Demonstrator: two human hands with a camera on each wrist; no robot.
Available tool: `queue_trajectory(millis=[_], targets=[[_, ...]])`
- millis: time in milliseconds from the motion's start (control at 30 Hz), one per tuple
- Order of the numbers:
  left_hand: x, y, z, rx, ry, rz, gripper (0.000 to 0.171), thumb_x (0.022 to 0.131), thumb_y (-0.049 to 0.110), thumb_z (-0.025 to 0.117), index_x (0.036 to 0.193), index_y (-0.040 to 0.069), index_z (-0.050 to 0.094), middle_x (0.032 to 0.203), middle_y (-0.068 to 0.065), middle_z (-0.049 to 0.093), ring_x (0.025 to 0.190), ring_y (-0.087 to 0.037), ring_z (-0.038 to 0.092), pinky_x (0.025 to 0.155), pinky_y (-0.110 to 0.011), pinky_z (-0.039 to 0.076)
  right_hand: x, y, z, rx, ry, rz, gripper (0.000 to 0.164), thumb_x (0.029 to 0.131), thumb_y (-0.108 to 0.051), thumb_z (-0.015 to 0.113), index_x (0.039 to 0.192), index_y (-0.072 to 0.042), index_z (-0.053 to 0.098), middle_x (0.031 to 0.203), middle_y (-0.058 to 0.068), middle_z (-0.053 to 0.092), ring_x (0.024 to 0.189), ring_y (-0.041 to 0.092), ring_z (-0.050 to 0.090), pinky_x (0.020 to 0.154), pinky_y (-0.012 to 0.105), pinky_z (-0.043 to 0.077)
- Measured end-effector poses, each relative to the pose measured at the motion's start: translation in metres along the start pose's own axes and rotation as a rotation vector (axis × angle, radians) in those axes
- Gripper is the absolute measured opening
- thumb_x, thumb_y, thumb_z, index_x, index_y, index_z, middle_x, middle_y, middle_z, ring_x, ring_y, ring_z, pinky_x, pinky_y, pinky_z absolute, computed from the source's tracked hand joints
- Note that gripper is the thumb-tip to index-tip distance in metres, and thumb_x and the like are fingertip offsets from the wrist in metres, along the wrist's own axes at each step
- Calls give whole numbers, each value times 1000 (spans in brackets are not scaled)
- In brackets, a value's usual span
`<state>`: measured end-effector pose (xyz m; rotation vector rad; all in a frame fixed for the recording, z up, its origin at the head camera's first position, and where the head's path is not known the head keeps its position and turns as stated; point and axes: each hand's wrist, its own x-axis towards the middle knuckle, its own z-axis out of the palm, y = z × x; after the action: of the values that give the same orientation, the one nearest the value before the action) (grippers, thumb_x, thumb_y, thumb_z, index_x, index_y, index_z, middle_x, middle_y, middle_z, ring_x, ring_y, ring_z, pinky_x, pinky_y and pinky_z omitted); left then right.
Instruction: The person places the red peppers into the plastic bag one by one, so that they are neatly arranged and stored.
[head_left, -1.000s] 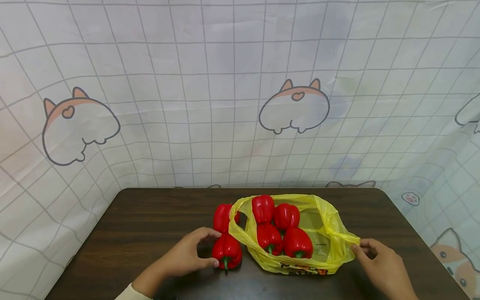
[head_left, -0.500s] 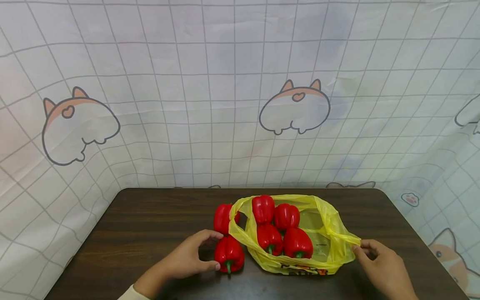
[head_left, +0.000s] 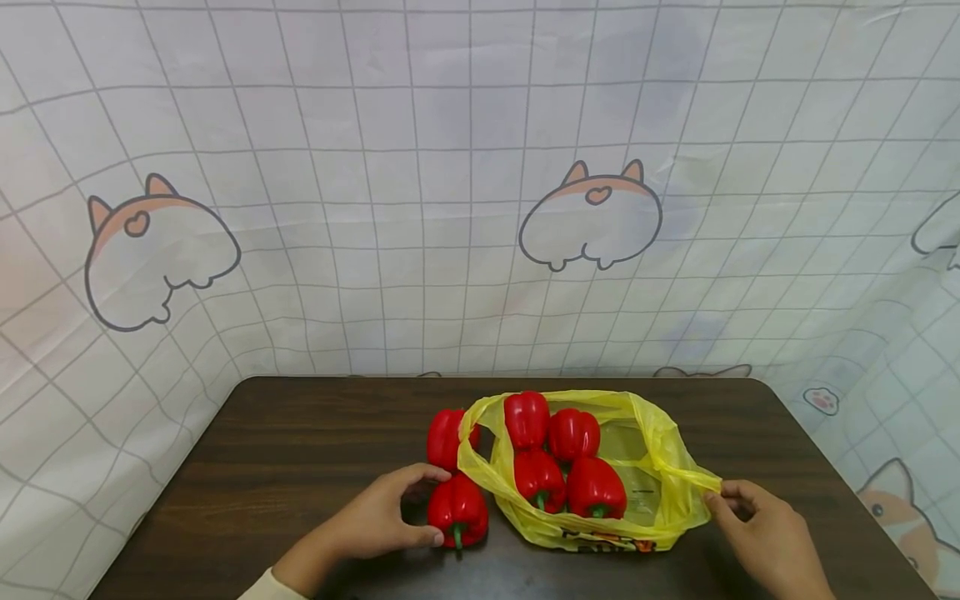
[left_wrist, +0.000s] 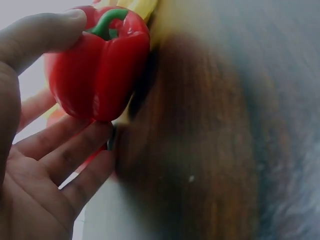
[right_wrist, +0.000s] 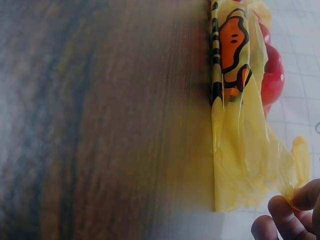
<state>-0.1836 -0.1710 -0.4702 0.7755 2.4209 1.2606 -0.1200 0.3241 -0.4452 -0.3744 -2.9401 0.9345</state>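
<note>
My left hand [head_left: 375,518] holds a red bell pepper [head_left: 457,510] by its left side, thumb near the stem and fingers around the far side. In the left wrist view, the thumb presses beside the green stem of this bell pepper [left_wrist: 97,70]. Just behind it on the table lies another red bell pepper [head_left: 444,437], partly covered by the bag's edge. A yellow plastic bag [head_left: 517,512] lies with its mouth wide, and several red bell peppers [head_left: 596,487] sit in its left part. My right hand [head_left: 772,533] pinches the bag's right handle [right_wrist: 285,187] between thumb and fingertips.
Everything rests on a dark wood-grain table [head_left: 300,433]. A white grid-patterned cloth [head_left: 450,292] with cartoon dog drawings hangs behind and along both sides. Orange and black print [right_wrist: 232,42] shows on the bag's near side.
The left hand and the bell pepper it holds have shifted slightly to the right, closer to the bag. The right hand stays at the bag's handle.
</note>
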Motion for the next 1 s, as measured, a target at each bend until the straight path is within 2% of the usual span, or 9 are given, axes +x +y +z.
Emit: queue_trajectory(millis=[200,333,467,667,867,1000], targets=[[-1,0,2,11,20,44,65,79,41,88,135,25,58,133,9,59,119,-15,59,105,-40,48,-2,1,-1,1,8,-16,57,103,-47,59,123,6,65,98,6,72,85,27,67,68,47,55],[-3,1,0,1,11,74,66,79,40,88,135,23,58,132,8,59,118,-15,60,104,-41,49,-3,0,-3,7,9,-23,56,102,-47,60,123,5,65,97,4,72,86,28,67,69,47,55],[-3,1,0,-2,-11,53,66,81,41,87,137,23,58,134,9,60,118,-14,60,104,-42,49,-2,-1,-3,9,4,-21,56,102,-47,60,123,5,65,98,5,72,87,28,68,70,47,55],[-5,3,-2,62,-23,19,65,79,46,87,135,28,59,132,15,61,120,-13,58,105,-47,47,-2,0,-3,3,12,-31,55,102,-46,60,123,5,65,99,6,73,83,24,67,67,44,54],[-8,4,-2,66,-4,65,66,78,49,88,134,30,59,132,15,61,122,-14,56,106,-52,45,-2,1,-3,3,17,-36,56,102,-46,60,124,6,64,100,8,73,83,24,67,68,45,55],[-9,9,-2,44,22,112,66,77,47,89,134,29,59,131,14,61,118,-14,59,104,-49,48,-3,2,-3,4,21,-40,55,103,-45,60,123,6,64,100,9,73,83,24,67,68,46,55]])
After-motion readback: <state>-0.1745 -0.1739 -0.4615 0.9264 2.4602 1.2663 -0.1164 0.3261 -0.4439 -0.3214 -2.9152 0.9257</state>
